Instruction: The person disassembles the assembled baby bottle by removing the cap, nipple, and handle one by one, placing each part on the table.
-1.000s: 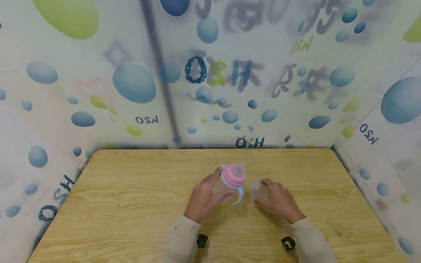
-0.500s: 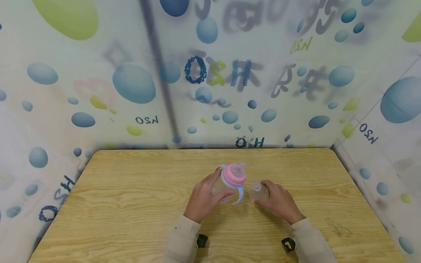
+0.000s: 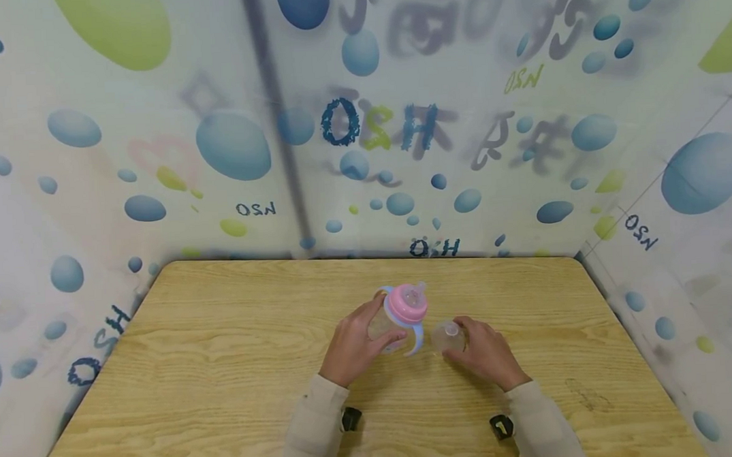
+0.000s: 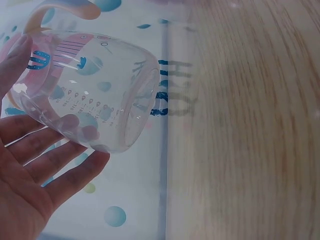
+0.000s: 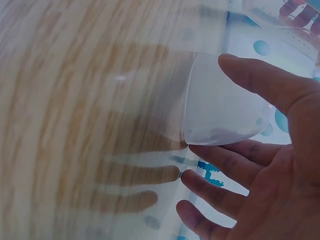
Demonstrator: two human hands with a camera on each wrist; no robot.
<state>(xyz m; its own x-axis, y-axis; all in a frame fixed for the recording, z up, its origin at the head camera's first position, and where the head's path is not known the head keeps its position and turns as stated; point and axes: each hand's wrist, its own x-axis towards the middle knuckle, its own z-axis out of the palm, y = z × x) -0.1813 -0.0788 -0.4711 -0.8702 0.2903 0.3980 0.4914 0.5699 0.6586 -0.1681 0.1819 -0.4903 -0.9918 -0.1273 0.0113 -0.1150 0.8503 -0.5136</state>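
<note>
My left hand (image 3: 349, 348) grips a clear baby bottle (image 3: 408, 304) with a pink collar, a see-through nipple and pale blue side handles. The bottle leans to the right, its nipple toward the upper right. In the left wrist view, printed measuring marks and pictures show on the bottle body (image 4: 95, 87), with the thumb (image 4: 19, 55) near the collar and the fingers beneath. To the right, my right hand (image 3: 487, 354) pinches a clear dome-shaped bottle cap (image 3: 444, 341) between thumb and fingers. In the right wrist view the rim of the cap (image 5: 222, 102) is close over the table.
A wood-grain table (image 3: 223, 330) lies under both hands. Behind it and at both sides stand pale walls (image 3: 492, 168) printed with blue and green ovals and letters. A dark band (image 3: 501, 426) sits near the right sleeve, and another dark band (image 3: 351, 418) near the left.
The right hand has shifted the cap slightly left and toward me, tilting it a little. The left hand and the bottle have stayed almost still.
</note>
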